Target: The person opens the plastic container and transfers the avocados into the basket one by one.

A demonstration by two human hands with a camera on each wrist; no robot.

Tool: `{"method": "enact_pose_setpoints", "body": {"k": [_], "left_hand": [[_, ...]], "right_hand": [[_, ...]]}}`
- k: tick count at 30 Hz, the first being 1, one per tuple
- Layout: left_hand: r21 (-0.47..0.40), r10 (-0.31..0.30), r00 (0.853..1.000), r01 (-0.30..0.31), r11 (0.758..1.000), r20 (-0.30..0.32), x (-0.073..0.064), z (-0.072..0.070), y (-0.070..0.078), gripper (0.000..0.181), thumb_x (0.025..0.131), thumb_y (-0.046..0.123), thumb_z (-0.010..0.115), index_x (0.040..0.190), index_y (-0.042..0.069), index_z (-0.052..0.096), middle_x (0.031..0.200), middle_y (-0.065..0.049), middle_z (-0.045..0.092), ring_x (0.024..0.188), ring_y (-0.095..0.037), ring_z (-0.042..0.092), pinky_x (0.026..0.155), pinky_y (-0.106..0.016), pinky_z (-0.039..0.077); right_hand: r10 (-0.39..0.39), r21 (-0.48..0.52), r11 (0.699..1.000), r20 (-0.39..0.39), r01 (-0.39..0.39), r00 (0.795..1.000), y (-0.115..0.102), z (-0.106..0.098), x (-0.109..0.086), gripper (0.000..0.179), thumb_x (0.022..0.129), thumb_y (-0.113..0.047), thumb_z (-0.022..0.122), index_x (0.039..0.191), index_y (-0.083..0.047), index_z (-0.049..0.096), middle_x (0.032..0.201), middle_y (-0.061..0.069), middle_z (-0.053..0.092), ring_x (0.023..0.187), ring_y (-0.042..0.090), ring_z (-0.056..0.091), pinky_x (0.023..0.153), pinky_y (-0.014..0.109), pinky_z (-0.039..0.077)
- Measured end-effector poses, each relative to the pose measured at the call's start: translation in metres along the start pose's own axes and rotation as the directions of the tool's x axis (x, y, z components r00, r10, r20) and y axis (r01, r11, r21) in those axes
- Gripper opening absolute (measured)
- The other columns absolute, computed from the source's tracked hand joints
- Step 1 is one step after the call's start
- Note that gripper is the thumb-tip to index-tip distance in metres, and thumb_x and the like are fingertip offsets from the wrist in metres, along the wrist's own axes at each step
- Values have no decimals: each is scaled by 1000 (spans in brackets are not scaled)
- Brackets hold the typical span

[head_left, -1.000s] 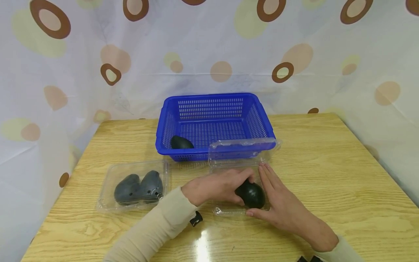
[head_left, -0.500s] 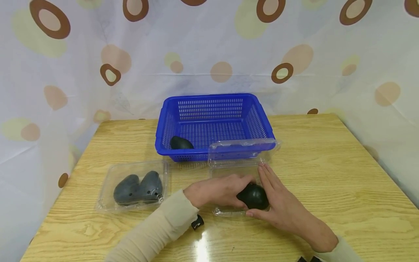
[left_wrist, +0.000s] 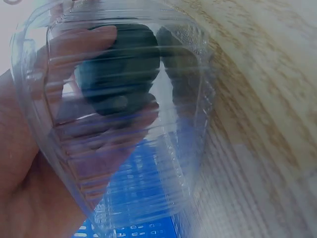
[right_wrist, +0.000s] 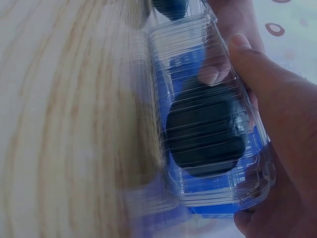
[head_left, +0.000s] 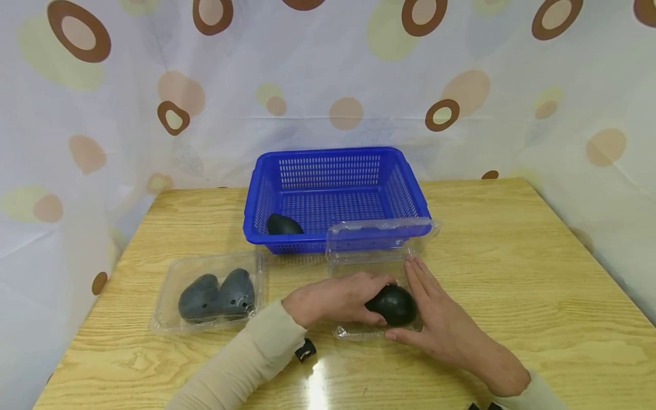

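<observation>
My left hand [head_left: 345,299] grips a dark green avocado [head_left: 394,306] inside the right part of an open clear plastic clamshell [head_left: 359,329]. Through the ribbed plastic, the left wrist view shows the fingers round that avocado [left_wrist: 121,69]. My right hand [head_left: 445,324] rests at the clamshell's right end, its fingers straight along the side and its thumb at the near rim. In the right wrist view the avocado [right_wrist: 205,131] shows behind the clear wall. The raised lid [head_left: 376,236] overlaps the basket's front.
A blue plastic basket [head_left: 338,152] stands behind the clamshell, with one avocado [head_left: 284,224] in its front left corner. At left, another clear clamshell [head_left: 166,319] is closed over two avocados [head_left: 197,297]. The wooden table [head_left: 512,256] meets a patterned cloth at the back.
The avocado in my left hand has turned a little and shifted slightly within the clamshell. My right hand stays at the clamshell's side.
</observation>
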State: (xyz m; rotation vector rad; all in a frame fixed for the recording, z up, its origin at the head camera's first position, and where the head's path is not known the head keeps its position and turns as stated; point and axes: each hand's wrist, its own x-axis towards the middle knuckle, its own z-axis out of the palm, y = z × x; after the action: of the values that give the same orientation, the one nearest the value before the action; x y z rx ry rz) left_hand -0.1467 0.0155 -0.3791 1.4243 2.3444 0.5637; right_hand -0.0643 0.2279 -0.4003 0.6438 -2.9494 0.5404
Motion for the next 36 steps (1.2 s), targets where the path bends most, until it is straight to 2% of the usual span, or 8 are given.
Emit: {"method": "enact_pose_setpoints", "body": {"k": [3,6,8,10,13,15,23,36], "left_hand": [[19,1,1000,-1,1000,-13,-2,-2,0,59,91,30,72,141,12,46,128,-2,63,107,-7,60,90,-17,49],[20,-11,1000,11,1000,-16,-5,-5,0,62,93,33,70,145,11,45,133,-3,61,109,-8,59,91,-18,50],[17,-24,1000,24,1000,-17,-8,-8,0,63,93,34,68,147,12,43,136,-2,59,113,-8,59,94,-20,50],[22,-32,999,33,999,-29,-11,-12,1,64,92,35,69,147,14,43,138,-2,58,116,-10,58,97,-22,50],[24,-31,998,32,999,-58,-15,-17,0,64,91,34,71,146,16,45,139,-2,58,119,-12,58,99,-25,49],[23,-23,996,25,999,-82,-18,-19,-1,65,89,34,72,145,16,45,137,-3,58,118,-13,58,99,-25,50],[-103,-29,990,14,995,-141,-31,-25,-5,65,85,29,76,143,19,48,137,-4,56,116,-16,58,94,-26,52],[-195,-10,978,-32,980,-206,-54,-39,-7,65,80,23,78,139,15,50,126,0,63,105,-11,60,87,-21,53]], "right_hand": [[-5,1,1000,-6,5,1000,0,0,0,118,80,-63,71,158,1,10,166,20,11,154,34,11,121,18,4],[1,1,1000,-3,-1,1000,0,0,-1,118,80,-64,70,158,0,9,166,19,10,155,33,10,119,16,2],[7,1,1000,4,-7,1000,0,0,-1,118,80,-65,70,158,-1,8,166,19,10,155,33,10,122,22,7],[13,-1,1000,10,-13,1000,0,-1,-1,118,80,-65,70,158,-1,8,166,19,10,155,33,10,124,33,18],[20,-5,1000,15,-20,1000,0,-2,0,119,80,-65,70,158,-1,7,166,19,10,155,33,10,118,50,31],[21,-9,1000,16,-21,1000,0,-1,1,119,80,-65,70,158,-1,7,166,20,11,154,33,11,113,56,36],[33,-8,999,23,-32,999,-1,0,1,120,79,-67,70,158,0,9,166,20,12,154,33,11,113,57,35],[36,2,999,37,-36,999,-1,-1,3,120,79,-68,68,158,0,9,167,18,9,155,34,9,115,58,32]]}}
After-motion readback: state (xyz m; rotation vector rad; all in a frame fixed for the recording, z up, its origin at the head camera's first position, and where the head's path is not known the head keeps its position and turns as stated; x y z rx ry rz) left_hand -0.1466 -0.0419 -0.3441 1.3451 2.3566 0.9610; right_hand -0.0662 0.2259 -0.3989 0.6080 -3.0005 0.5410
